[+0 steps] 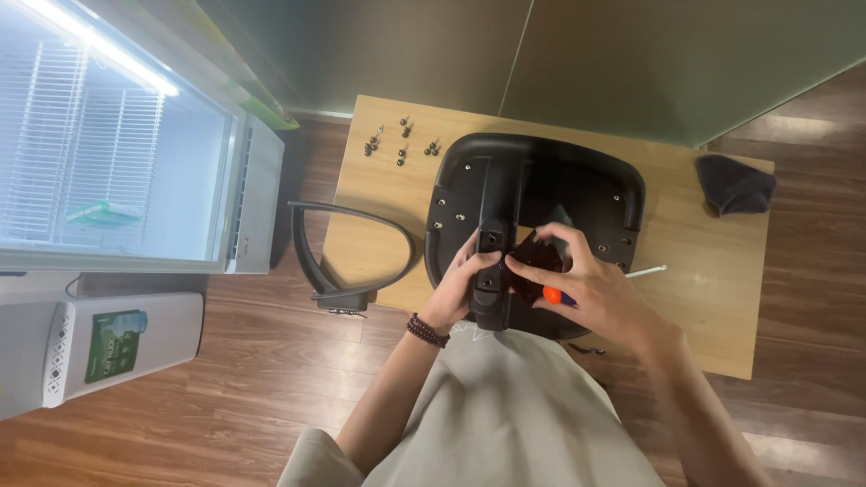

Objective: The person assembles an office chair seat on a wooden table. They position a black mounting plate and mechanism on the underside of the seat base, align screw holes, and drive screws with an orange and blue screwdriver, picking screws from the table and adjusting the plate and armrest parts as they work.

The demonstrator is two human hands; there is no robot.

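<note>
Wooden table (pixel 704 298) on plank floor: the upturned chair seat (pixel 541 180) lies centred. Your left hand (pixel 460 284) grasps its black bracket (pixel 492 261) steady; your right hand (pixel 577 280), at three o'clock, pinches an orange-handled screwdriver (pixel 555 295). Screws (pixel 401 144) wait at eleven.

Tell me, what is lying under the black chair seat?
The black chair seat rests on the wooden table. A white stick pokes out beside it. Anything directly beneath the seat is covered.
</note>
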